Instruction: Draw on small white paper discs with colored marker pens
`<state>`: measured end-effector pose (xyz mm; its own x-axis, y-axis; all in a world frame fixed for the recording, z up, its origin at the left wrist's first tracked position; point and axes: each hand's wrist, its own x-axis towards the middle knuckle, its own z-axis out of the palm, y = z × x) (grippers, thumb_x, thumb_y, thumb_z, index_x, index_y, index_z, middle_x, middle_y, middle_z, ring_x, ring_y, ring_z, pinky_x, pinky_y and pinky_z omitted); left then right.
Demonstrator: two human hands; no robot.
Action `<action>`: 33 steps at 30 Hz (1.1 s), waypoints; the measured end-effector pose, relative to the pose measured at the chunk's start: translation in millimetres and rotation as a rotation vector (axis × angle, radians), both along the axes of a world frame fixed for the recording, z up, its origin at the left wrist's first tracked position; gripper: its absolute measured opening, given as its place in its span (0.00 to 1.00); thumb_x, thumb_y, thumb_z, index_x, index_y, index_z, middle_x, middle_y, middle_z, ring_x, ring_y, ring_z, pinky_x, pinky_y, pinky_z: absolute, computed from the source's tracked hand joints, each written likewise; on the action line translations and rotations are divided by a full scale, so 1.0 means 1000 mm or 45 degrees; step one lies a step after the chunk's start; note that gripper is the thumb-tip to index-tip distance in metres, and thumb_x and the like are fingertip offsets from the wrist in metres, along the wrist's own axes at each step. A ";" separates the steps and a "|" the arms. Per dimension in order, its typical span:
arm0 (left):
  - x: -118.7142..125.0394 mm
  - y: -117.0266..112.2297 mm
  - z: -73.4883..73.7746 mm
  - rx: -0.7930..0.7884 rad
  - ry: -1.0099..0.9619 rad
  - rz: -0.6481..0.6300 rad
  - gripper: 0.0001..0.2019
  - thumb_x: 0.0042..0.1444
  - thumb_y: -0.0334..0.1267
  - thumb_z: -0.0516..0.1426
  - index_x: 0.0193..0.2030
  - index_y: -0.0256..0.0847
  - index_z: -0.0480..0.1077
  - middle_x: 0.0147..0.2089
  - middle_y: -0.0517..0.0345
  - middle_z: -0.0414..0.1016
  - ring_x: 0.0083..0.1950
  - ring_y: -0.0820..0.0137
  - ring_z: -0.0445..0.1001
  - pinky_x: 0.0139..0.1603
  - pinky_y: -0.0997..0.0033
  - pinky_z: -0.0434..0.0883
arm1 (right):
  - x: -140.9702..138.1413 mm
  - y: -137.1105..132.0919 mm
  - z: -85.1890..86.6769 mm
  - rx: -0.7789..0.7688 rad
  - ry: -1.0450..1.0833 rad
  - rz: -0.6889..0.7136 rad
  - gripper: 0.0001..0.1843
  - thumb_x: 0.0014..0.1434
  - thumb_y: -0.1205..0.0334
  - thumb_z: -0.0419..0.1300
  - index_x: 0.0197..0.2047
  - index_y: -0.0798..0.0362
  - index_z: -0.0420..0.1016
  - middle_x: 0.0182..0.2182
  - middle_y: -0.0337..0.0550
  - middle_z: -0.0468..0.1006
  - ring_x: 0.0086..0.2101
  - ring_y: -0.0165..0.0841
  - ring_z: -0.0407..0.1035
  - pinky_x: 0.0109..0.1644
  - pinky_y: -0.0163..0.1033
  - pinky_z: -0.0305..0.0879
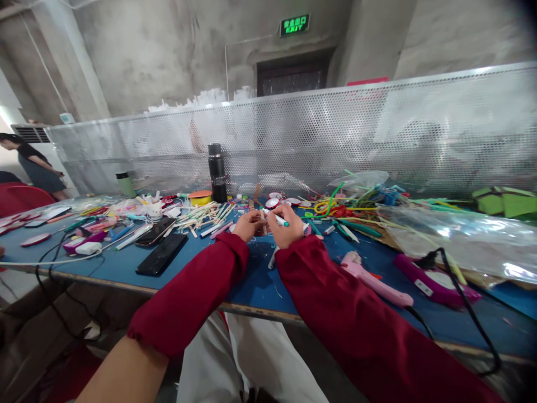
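Observation:
My right hand [289, 228] is closed round a white marker with a green end [280, 220], held like a pen with its tip toward my left hand. My left hand [247, 225] pinches a small pale stick-like piece [264, 224], which looks like wood. Both hands are close together just above the blue table [255, 282], and the marker's tip is near or at the piece; contact cannot be made out. Behind the left hand lies a heap of short pale sticks [205, 217]. Red-and-white round pieces [273, 200] are just beyond the fingers.
A black phone [161, 254] lies left of my left arm. On the right are a pink glue gun [375, 281], a purple power strip [436, 282] with a looping cable and plastic bags [457, 238]. A black bottle [217, 173] stands before the perforated metal screen [377, 129].

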<state>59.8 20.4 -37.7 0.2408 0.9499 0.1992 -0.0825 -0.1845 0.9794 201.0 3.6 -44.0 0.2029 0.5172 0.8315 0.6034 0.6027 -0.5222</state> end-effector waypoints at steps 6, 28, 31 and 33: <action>0.000 0.000 0.000 -0.001 0.014 0.013 0.19 0.50 0.39 0.71 0.47 0.37 0.76 0.33 0.56 0.81 0.29 0.70 0.78 0.31 0.72 0.74 | -0.001 -0.002 0.002 -0.014 -0.005 0.018 0.11 0.60 0.51 0.59 0.32 0.47 0.71 0.28 0.41 0.80 0.29 0.35 0.73 0.35 0.39 0.64; -0.001 -0.002 0.002 -0.006 0.006 0.011 0.16 0.50 0.38 0.71 0.43 0.37 0.76 0.31 0.57 0.79 0.29 0.71 0.77 0.32 0.73 0.74 | -0.005 -0.008 0.004 0.020 0.036 0.071 0.09 0.59 0.53 0.59 0.31 0.48 0.70 0.27 0.41 0.80 0.30 0.36 0.75 0.36 0.39 0.65; -0.001 0.000 0.001 -0.009 0.001 0.023 0.16 0.51 0.36 0.70 0.46 0.37 0.76 0.32 0.57 0.80 0.32 0.69 0.79 0.33 0.72 0.75 | -0.003 -0.008 0.005 -0.008 0.033 0.048 0.09 0.59 0.53 0.59 0.31 0.48 0.70 0.26 0.41 0.79 0.29 0.36 0.73 0.34 0.39 0.63; -0.001 0.001 0.001 -0.013 0.002 0.033 0.15 0.52 0.34 0.69 0.46 0.37 0.76 0.31 0.58 0.79 0.32 0.68 0.79 0.34 0.72 0.75 | -0.002 -0.008 0.006 -0.022 0.039 0.037 0.09 0.59 0.53 0.59 0.31 0.48 0.70 0.26 0.41 0.79 0.29 0.35 0.72 0.33 0.38 0.62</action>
